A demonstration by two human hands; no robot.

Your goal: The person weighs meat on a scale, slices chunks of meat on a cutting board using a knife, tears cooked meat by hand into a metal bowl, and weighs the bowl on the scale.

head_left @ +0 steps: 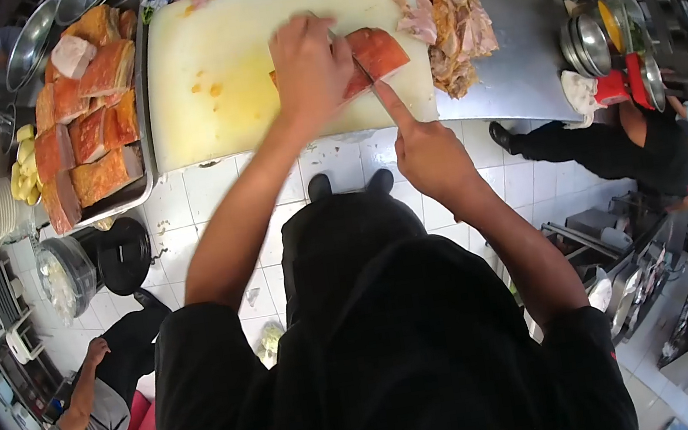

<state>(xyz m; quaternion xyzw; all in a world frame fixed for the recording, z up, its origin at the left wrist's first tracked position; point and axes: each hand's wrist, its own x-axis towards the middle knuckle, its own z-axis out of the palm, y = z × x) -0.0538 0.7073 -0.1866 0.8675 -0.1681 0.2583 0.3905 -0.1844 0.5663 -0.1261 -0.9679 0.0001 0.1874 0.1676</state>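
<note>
A slab of roast pork (378, 50) with red-brown skin lies on the white cutting board (210, 75), toward its right side. My left hand (310, 66) presses down on the slab's left part, fingers curled over it and hiding that part. My right hand (425, 151) hovers at the board's near edge. Its fingers are curled and its index finger stretches out to touch the slab's near corner. Whether it holds a blade is not visible. A cut line seems to split the slab in two.
A metal tray (148, 185) on the left holds several roast pork slabs. Chopped meat (454, 28) is piled right of the board on the steel counter (516, 59), with bowls (588, 44) further right. Two other people stand on the tiled floor, lower left (91, 418) and right (661, 153).
</note>
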